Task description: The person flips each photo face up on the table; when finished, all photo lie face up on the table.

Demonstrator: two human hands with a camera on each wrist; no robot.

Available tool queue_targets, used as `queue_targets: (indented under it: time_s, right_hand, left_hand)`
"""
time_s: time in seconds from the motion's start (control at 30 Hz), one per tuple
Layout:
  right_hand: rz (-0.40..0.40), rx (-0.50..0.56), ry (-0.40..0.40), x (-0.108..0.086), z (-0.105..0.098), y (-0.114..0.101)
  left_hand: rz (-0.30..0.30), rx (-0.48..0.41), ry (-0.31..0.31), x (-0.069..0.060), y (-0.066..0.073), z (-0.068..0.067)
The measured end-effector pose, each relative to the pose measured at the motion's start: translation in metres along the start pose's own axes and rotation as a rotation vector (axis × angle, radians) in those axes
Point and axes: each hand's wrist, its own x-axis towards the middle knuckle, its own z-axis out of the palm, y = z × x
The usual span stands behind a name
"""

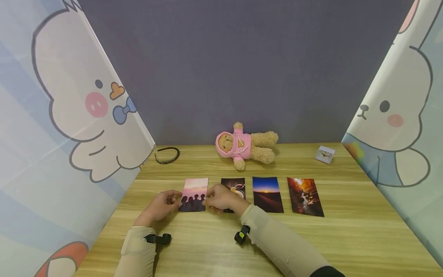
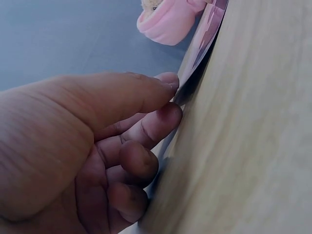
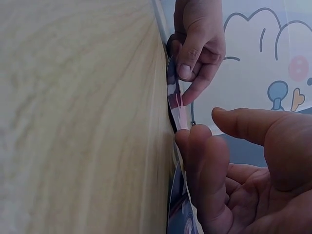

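A photo print (image 1: 195, 188) with a pink sky and dark silhouettes lies at the left end of a row. At its left edge my left hand (image 1: 162, 206) pinches it between thumb and finger; the left wrist view shows that edge slightly raised. My right hand (image 1: 223, 198) is at the photo's right edge. In the right wrist view its fingertips (image 3: 183, 139) touch the print while the thumb stands apart. Under the right hand, partly hidden, is a dark photo of a cup (image 1: 239, 188). Further right lie a sunset photo (image 1: 266, 192) and an autumn stream photo (image 1: 306, 196).
Behind the row a teddy bear (image 1: 243, 144) in a pink hoodie lies on its side. A black toothed headband (image 1: 167, 162) is at the back left, a small white clock (image 1: 325, 154) at the back right. A grey panel (image 1: 242, 69) borders the wooden table (image 1: 346, 238).
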Motion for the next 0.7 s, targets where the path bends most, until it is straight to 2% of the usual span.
queue_targets:
  time_s: [0.17,0.37,0.57,0.7]
  right_hand:
    - [-0.021,-0.028,0.001,-0.002,-0.004,0.0]
    - [-0.097,-0.051,0.002,-0.006,-0.013,-0.003]
    - [-0.161,-0.191,0.136,-0.017,-0.028,-0.002]
    - [-0.227,-0.215,0.213,-0.028,-0.043,0.003]
  left_hand:
    - [0.017,-0.018,0.001,0.001,-0.002,0.0]
    - [0.03,-0.041,0.005,0.001,-0.001,-0.003]
    - [0.024,-0.03,0.035,0.001,0.007,-0.003]
    - [0.025,-0.033,0.09,0.003,0.012,-0.004]
